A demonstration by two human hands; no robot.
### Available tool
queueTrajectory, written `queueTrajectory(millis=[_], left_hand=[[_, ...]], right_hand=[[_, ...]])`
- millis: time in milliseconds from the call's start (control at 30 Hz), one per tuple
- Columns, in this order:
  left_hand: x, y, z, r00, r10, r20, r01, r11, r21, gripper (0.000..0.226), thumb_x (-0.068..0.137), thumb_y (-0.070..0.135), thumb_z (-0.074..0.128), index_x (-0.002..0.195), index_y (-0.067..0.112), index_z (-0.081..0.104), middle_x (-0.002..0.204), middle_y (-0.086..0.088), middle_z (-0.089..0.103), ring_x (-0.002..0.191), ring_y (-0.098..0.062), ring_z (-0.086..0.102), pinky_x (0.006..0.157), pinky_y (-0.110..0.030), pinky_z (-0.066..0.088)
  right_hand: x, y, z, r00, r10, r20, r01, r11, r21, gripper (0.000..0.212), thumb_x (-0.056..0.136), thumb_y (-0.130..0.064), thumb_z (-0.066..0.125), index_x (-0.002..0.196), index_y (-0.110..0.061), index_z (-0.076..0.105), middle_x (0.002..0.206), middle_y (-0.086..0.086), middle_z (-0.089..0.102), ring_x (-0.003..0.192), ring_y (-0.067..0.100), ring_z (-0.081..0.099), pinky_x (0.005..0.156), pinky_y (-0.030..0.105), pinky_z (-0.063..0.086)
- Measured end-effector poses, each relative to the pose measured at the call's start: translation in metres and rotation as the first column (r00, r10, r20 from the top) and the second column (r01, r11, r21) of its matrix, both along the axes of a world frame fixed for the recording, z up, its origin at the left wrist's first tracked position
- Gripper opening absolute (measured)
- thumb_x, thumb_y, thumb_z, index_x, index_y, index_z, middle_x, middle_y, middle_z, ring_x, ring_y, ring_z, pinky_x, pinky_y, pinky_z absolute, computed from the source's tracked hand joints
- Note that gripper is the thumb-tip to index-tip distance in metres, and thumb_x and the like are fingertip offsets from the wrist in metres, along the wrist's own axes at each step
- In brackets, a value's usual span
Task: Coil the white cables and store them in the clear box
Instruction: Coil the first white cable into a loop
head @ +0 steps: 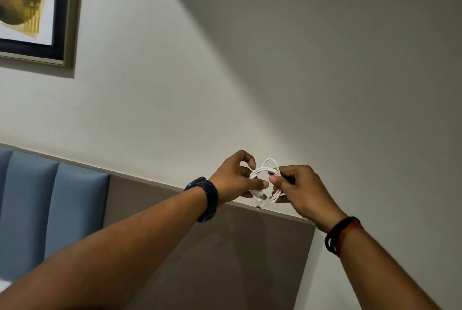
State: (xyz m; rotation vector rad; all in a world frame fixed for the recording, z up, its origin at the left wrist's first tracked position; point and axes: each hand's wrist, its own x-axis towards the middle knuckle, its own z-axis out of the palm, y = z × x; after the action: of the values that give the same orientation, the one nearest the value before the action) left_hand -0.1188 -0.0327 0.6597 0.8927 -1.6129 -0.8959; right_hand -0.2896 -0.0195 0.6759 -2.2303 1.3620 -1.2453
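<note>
Both hands are raised in front of the wall, the left hand (233,177) and the right hand (301,188) each pinching a side of a small white cable (265,174) coil held between them, with its plug ends (261,197) dangling below. The loops look loose and untied, so any slackening of either pinch would probably let them spring apart. The clear box is out of view, so the coil must survive the carry.

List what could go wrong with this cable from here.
1. The white cable is only loosely looped between the left hand and right hand, so the coil may spring open.
2. Its plug ends dangle free below and could snag.
3. No clear box is in view, so it gets carried unsecured.
</note>
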Motion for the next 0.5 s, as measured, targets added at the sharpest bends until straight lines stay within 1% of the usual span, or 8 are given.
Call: queueTrajectory(millis=[67,133,233,300,367,433,500], left_hand=[[0.001,0.001,0.003,0.991,0.121,0.054,-0.119,0.992,-0.042,0.032,0.071,0.01,0.079,0.089,0.013,0.054,0.083,-0.011,0.073,0.068,-0.023,0.072,0.062,-0.032,0.06],[0.002,0.002,0.006,0.972,0.208,0.108,-0.202,0.978,-0.059,0.025,0.07,0.009,0.079,0.084,0.012,0.059,0.079,-0.01,0.074,0.066,-0.02,0.073,0.064,-0.035,0.062],[0.004,0.006,0.01,0.937,0.294,0.189,-0.291,0.956,-0.046,0.017,0.068,0.005,0.077,0.076,0.012,0.064,0.078,-0.013,0.074,0.061,-0.02,0.072,0.058,-0.031,0.061],[0.005,0.008,0.014,0.923,0.298,0.245,-0.301,0.953,-0.027,0.015,0.067,0.003,0.078,0.075,0.01,0.067,0.077,-0.012,0.073,0.057,-0.018,0.071,0.051,-0.024,0.058],[0.01,0.01,0.018,0.911,0.267,0.315,-0.276,0.961,-0.015,0.013,0.068,0.001,0.078,0.075,0.01,0.071,0.07,-0.008,0.072,0.051,-0.013,0.068,0.047,-0.018,0.054],[0.017,0.011,0.02,0.879,0.233,0.417,-0.236,0.971,-0.045,0.012,0.069,0.001,0.076,0.074,0.011,0.073,0.063,-0.004,0.071,0.049,-0.009,0.066,0.049,-0.015,0.051],[0.024,0.011,0.019,0.853,0.22,0.473,-0.205,0.975,-0.084,0.009,0.072,0.004,0.076,0.076,0.011,0.074,0.063,-0.003,0.072,0.054,-0.009,0.068,0.055,-0.017,0.054]], right_hand=[[0.001,-0.001,0.001,1.0,-0.025,-0.002,0.025,0.999,-0.023,0.019,0.091,-0.016,0.059,0.079,-0.005,0.07,0.073,0.016,0.068,0.064,0.018,0.069,0.063,0.027,0.061],[0.002,-0.002,0.001,0.999,-0.038,-0.009,0.038,0.999,-0.035,0.019,0.09,-0.015,0.06,0.078,-0.005,0.071,0.072,0.015,0.068,0.062,0.018,0.069,0.059,0.023,0.06],[0.005,-0.003,-0.002,0.998,-0.054,-0.014,0.053,0.997,-0.048,0.018,0.089,-0.015,0.063,0.074,-0.008,0.071,0.067,0.01,0.068,0.059,0.016,0.068,0.056,0.02,0.058],[0.007,-0.004,-0.006,0.996,-0.078,-0.036,0.076,0.995,-0.066,0.019,0.088,-0.016,0.064,0.071,-0.01,0.071,0.063,0.004,0.067,0.057,0.014,0.067,0.055,0.02,0.058],[0.005,-0.005,-0.008,0.99,-0.124,-0.069,0.116,0.987,-0.108,0.023,0.088,-0.017,0.063,0.068,-0.01,0.069,0.061,0.004,0.066,0.056,0.014,0.067,0.056,0.023,0.059],[0.0,-0.007,-0.008,0.983,-0.164,-0.077,0.152,0.978,-0.143,0.025,0.089,-0.017,0.062,0.066,-0.008,0.068,0.061,0.009,0.066,0.058,0.017,0.067,0.06,0.03,0.061],[-0.004,-0.008,-0.008,0.988,-0.152,-0.035,0.147,0.982,-0.122,0.02,0.088,-0.015,0.063,0.071,-0.007,0.071,0.063,0.01,0.067,0.06,0.019,0.067,0.06,0.03,0.061]])
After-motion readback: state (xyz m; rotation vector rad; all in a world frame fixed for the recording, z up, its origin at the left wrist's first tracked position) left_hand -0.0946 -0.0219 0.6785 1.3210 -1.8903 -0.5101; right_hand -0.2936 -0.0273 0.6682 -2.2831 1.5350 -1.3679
